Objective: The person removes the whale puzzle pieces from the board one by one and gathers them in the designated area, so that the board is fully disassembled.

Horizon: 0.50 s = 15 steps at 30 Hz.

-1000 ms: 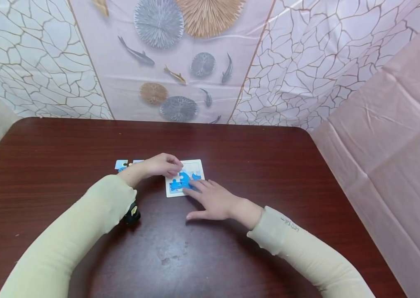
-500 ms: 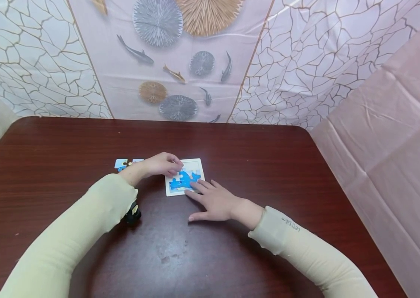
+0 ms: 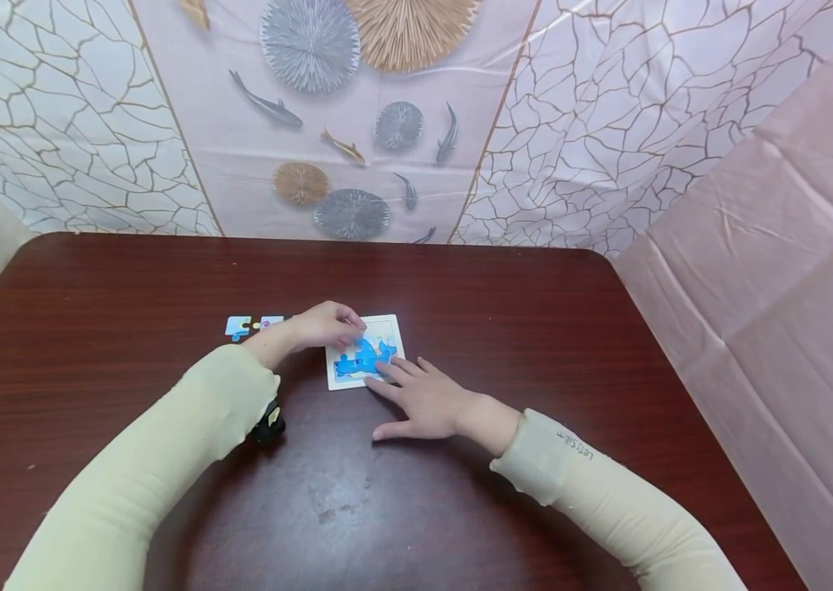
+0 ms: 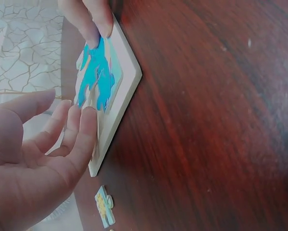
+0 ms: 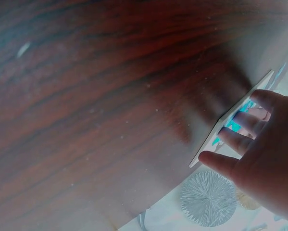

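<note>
A small jigsaw puzzle (image 3: 368, 359) with a blue whale picture lies flat on the table in a white-edged tray (image 3: 385, 320). My left hand (image 3: 322, 325) is over its left side. In the left wrist view the left fingertips (image 4: 88, 115) touch the puzzle's near side, and the thumb stands apart with nothing pinched. My right hand (image 3: 427, 400) lies spread at the tray's lower right corner. Its fingertips rest on the puzzle's edge, as the right wrist view also shows along the tray (image 5: 219, 126).
Loose puzzle pieces (image 3: 237, 326) lie left of the tray, partly hidden behind the left wrist. A black wrist device (image 3: 269, 423) shows under the left sleeve. The dark wood table (image 3: 505, 328) ends at a patterned curtain (image 3: 357, 164) at the back.
The right hand has drawn back slightly to the right, baring more of the whale's tail. The left hand stays over the puzzle; its forearm has shifted slightly to the right.
</note>
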### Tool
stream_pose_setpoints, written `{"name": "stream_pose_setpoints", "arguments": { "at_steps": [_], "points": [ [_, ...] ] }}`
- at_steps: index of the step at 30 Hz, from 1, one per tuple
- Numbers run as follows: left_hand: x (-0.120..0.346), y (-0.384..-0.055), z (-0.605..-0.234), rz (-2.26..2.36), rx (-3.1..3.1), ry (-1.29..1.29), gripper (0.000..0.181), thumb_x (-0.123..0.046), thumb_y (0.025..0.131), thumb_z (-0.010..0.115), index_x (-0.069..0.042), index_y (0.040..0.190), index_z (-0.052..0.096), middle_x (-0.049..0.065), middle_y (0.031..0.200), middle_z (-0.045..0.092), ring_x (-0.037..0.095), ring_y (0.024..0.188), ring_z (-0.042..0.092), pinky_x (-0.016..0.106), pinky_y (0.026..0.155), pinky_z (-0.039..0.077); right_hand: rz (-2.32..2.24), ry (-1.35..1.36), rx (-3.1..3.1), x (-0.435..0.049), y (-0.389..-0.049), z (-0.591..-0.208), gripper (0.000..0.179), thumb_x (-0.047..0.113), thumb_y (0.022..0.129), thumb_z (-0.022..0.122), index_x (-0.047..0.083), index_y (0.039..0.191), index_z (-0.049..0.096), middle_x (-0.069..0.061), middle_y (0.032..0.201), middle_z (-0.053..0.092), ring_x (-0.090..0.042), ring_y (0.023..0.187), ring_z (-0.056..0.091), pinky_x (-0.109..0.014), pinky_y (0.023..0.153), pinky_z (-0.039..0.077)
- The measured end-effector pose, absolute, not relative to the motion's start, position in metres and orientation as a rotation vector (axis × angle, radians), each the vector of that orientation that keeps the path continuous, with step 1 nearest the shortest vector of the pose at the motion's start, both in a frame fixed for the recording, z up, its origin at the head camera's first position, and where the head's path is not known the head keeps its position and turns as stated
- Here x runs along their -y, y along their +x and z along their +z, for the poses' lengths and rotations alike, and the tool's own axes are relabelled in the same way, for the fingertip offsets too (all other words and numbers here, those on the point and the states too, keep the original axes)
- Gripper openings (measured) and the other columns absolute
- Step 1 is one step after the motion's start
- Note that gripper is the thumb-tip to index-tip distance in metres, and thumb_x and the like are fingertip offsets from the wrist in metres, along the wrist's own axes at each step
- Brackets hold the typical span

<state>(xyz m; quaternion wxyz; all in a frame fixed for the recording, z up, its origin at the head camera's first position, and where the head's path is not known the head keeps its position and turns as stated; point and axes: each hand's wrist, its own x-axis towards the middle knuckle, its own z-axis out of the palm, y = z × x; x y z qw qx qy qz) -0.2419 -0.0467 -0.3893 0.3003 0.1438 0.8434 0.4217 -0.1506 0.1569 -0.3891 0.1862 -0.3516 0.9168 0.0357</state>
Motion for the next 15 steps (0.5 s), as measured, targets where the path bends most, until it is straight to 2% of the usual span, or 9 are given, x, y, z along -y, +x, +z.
{"name": "stream_pose_setpoints", "arguments": {
  "at_steps": [7,10,15],
  "points": [
    [0.0416,-0.2412,-0.3951,1.113,-2.331,0.381,0.031,-0.012,0.088,0.058,0.002,0.116,0.059,0.018,0.108,0.063,0.020,0.084,0.060,0.029,0.081,0.054,0.088,-1.008,-2.583,-0.1570,-0.1528,-0.3881,0.076,0.067,0.086,0.043,0.024,0.147,0.030,-0.004,0.155,0.025,-0.026,0.144,0.019,-0.054,0.114,0.021],
    [0.0399,-0.2409,-0.3959,1.108,-2.360,0.357,0.031,-0.010,0.086,0.061,0.001,0.114,0.060,0.017,0.103,0.064,0.019,0.082,0.059,0.026,0.077,0.054,0.068,-1.011,-2.581,-0.1581,-0.1535,-0.3876,0.076,0.066,0.087,0.044,0.021,0.147,0.031,-0.004,0.155,0.025,-0.026,0.144,0.019,-0.053,0.114,0.021],
    [0.0389,-0.2416,-0.3968,1.114,-2.357,0.346,0.030,-0.006,0.085,0.062,0.003,0.114,0.060,0.018,0.104,0.064,0.019,0.084,0.061,0.027,0.077,0.055,0.034,-1.021,-2.599,-0.1616,-0.1556,-0.3896,0.077,0.065,0.087,0.045,0.018,0.147,0.031,-0.005,0.155,0.025,-0.024,0.144,0.019,-0.051,0.115,0.022]
  ]
}}
